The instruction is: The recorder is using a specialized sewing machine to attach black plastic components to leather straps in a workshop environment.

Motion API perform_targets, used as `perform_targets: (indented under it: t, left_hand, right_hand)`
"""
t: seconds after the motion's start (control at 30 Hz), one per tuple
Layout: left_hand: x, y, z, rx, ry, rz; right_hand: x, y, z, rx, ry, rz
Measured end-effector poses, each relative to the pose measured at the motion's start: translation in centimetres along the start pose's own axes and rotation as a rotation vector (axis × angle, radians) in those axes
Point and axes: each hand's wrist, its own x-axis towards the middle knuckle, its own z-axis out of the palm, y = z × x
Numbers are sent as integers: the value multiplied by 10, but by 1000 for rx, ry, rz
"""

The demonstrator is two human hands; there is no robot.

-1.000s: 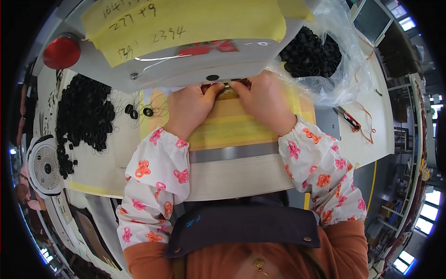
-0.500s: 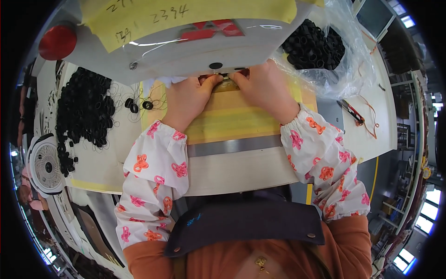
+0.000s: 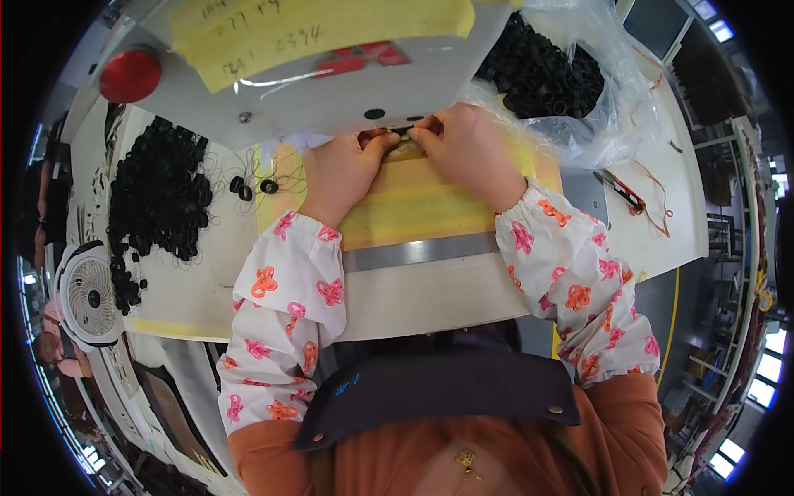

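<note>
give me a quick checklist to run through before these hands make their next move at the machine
1. Left hand and right hand both at the grey machine's lower edge: ok.
2. Grip in plain view: cannot tell; the machine's edge and the hands hide part of it.
3. Left floral sleeve and right floral sleeve clear of the machine: ok.
4. Loose black rings with trailing threads well away from the left hand: not ok; they lie right beside it.
5. Clear plastic bag not touching the right hand: cannot tell.
6. Red-and-black tool apart from the right hand: ok.
</note>
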Motion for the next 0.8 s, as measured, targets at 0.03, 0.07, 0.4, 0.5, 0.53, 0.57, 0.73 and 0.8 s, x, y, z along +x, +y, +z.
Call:
perform_targets:
  t: [0.03, 0.07, 0.4, 0.5, 0.53, 0.57, 0.73, 0.8]
  left_hand:
    - [-5, -1, 0, 5, 10, 1]
    - [-7, -9, 3, 9, 38, 23]
    - [-33, -13, 0, 282, 172, 409]
    - [-51, -3, 2, 200, 83, 544]
    - [-54, -3, 3, 117, 53, 599]
    - [-53, -2, 4, 28, 12, 664]
    - [-46, -1, -8, -67, -7, 567]
    - [-42, -4, -11, -86, 5, 444]
  right_hand:
    - [0, -1, 0, -13, 7, -29]
    - [0, 0, 5, -10, -1, -38]
    - [-18, 7, 6, 151, -4, 1]
    - [-18, -10, -2, 209, -162, 153]
    - [-17, -14, -3, 253, -324, 275]
    - [-17, -11, -6, 306, -375, 318]
    - [-17, 9, -1, 536, -364, 295]
    - [-19, 5, 1, 497, -350, 207]
